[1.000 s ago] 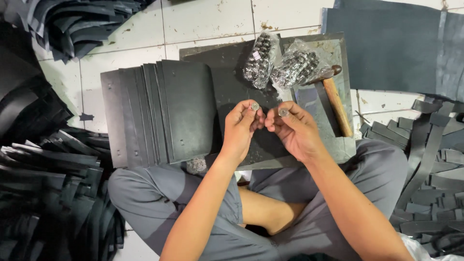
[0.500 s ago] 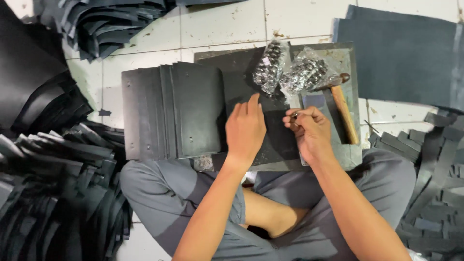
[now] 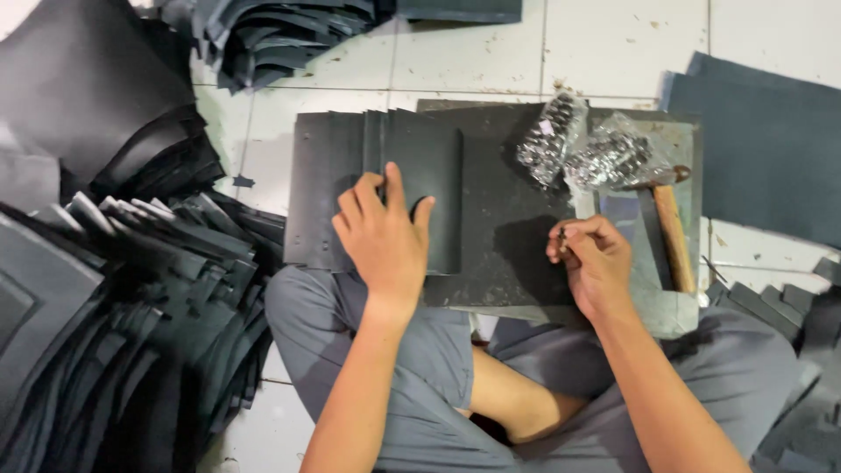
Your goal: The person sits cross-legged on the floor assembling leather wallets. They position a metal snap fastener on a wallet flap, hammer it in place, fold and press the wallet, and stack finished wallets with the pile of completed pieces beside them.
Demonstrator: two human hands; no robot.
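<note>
Sitting cross-legged on the white tiled floor [image 3: 613,44], the person works over a dark flat board [image 3: 517,219] that lies in front of the knees. The left hand [image 3: 383,238] rests palm down, with fingers spread, on a fanned stack of dark grey rectangular sheets [image 3: 350,175] which lies on the left part of the board; it presses on the sheets and does not close around anything. The right hand [image 3: 594,260] is over the right part of the board, its fingertips pinched together around a very small object; this object is too small to tell what it is. Just beyond the right hand lie two clear plastic bags of small shiny metal pieces [image 3: 587,149], and beside them a hammer with a wooden handle [image 3: 673,232] rests on the board, near the right hand but not touching it. Heaps of dark cut strips [image 3: 131,289] are piled at the person's left, and a large dark sheet [image 3: 771,158] lies on the floor at the far right.
</note>
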